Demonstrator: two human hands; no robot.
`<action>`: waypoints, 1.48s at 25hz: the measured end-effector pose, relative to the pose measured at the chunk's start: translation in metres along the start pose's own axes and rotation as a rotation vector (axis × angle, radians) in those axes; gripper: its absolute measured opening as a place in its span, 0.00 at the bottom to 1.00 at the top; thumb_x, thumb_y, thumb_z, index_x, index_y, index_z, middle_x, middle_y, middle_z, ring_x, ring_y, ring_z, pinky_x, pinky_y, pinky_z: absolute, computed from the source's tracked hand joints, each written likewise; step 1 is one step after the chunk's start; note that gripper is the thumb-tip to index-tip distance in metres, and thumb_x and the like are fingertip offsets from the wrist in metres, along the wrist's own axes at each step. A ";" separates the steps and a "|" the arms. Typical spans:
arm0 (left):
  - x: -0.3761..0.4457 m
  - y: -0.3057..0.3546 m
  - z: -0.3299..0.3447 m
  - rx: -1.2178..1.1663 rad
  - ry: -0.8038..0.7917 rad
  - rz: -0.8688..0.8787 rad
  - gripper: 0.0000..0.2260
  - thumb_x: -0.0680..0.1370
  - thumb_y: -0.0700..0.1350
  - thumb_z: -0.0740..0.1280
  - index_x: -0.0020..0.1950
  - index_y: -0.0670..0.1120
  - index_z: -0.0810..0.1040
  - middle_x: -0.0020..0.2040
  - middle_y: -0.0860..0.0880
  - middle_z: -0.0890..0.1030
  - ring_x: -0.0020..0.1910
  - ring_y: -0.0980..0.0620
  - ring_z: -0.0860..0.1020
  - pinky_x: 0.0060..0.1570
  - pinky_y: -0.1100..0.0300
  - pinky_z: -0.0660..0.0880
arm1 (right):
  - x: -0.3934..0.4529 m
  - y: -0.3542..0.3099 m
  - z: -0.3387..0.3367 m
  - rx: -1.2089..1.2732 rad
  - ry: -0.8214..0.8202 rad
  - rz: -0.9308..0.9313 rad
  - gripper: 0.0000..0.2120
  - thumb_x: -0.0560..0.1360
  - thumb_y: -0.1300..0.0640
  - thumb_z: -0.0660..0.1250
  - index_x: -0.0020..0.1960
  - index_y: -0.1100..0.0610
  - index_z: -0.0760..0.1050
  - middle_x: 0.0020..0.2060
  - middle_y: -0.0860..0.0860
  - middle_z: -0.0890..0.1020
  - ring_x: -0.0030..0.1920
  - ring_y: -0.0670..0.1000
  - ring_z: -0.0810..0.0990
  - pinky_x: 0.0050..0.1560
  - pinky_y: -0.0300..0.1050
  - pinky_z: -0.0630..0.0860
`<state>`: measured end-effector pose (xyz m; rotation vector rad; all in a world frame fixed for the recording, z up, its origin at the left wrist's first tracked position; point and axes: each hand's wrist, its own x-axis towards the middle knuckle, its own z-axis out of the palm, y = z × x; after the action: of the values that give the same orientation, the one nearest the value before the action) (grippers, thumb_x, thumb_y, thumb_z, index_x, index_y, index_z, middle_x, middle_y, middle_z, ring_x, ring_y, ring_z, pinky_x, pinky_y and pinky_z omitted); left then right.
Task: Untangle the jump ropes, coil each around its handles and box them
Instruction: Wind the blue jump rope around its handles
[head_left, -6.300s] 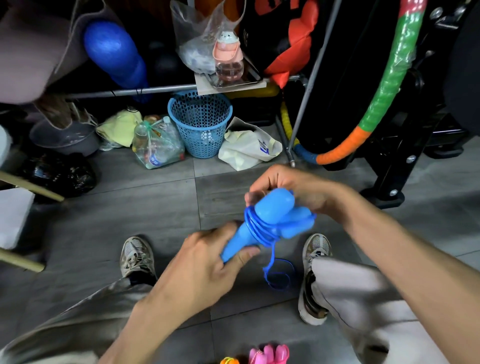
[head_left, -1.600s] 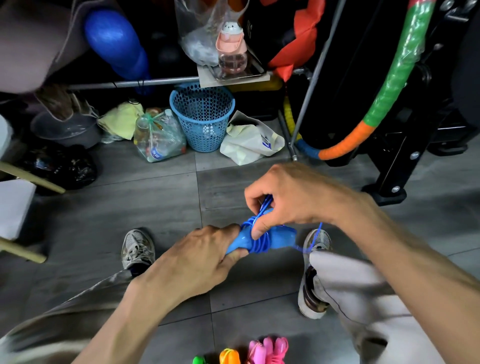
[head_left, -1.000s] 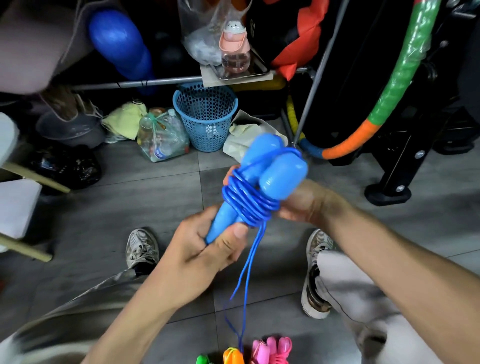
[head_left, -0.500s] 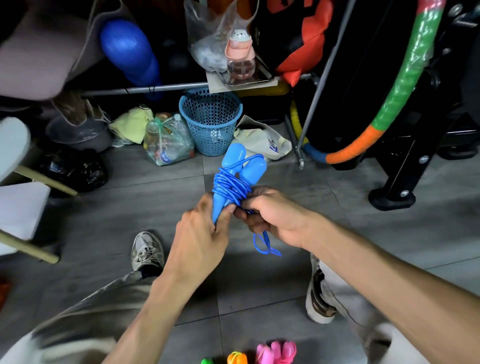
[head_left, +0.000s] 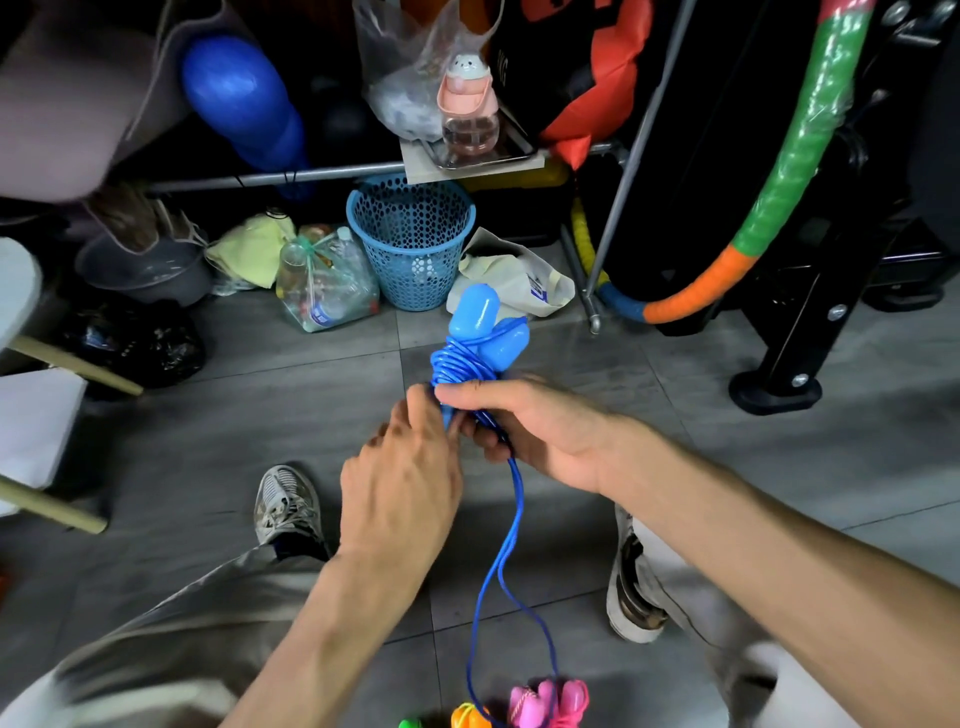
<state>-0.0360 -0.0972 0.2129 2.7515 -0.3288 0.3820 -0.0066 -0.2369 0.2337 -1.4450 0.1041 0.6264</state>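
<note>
Hands meet over the grey floor tiles (head_left: 260, 395). The right hand (head_left: 524, 431) curls its fingers around two glossy blue plastic jump-rope handles (head_left: 485, 332), thin blue cord (head_left: 511, 551) coiled round them with a loose loop dangling down. The left hand (head_left: 400, 483) pinches at the coils, fingertips bunched. Pink jump-rope handles (head_left: 550, 701) sit at the bottom edge.
</note>
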 end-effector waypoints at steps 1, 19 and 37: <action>-0.001 0.001 0.004 0.038 0.010 0.029 0.09 0.75 0.47 0.67 0.45 0.43 0.69 0.30 0.45 0.77 0.23 0.41 0.76 0.19 0.58 0.65 | -0.001 0.001 0.000 -0.045 0.040 0.012 0.11 0.68 0.47 0.74 0.40 0.52 0.77 0.34 0.50 0.73 0.29 0.45 0.65 0.30 0.41 0.58; -0.005 -0.008 -0.024 -2.204 -0.945 -0.394 0.15 0.77 0.51 0.68 0.50 0.38 0.78 0.35 0.43 0.74 0.25 0.54 0.69 0.28 0.64 0.69 | -0.013 -0.003 -0.019 0.027 -0.306 -0.280 0.49 0.61 0.38 0.77 0.58 0.79 0.67 0.30 0.47 0.80 0.33 0.48 0.72 0.35 0.42 0.63; 0.006 -0.006 -0.026 -1.414 -0.385 -0.512 0.12 0.80 0.46 0.61 0.41 0.41 0.73 0.29 0.45 0.69 0.22 0.54 0.59 0.23 0.67 0.55 | -0.007 -0.012 -0.024 -0.365 -0.021 -0.180 0.14 0.79 0.45 0.62 0.39 0.51 0.78 0.29 0.46 0.71 0.29 0.46 0.62 0.28 0.40 0.57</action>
<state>-0.0342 -0.0833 0.2368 1.3812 0.0557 -0.4053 -0.0005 -0.2617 0.2436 -1.7760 -0.1634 0.5297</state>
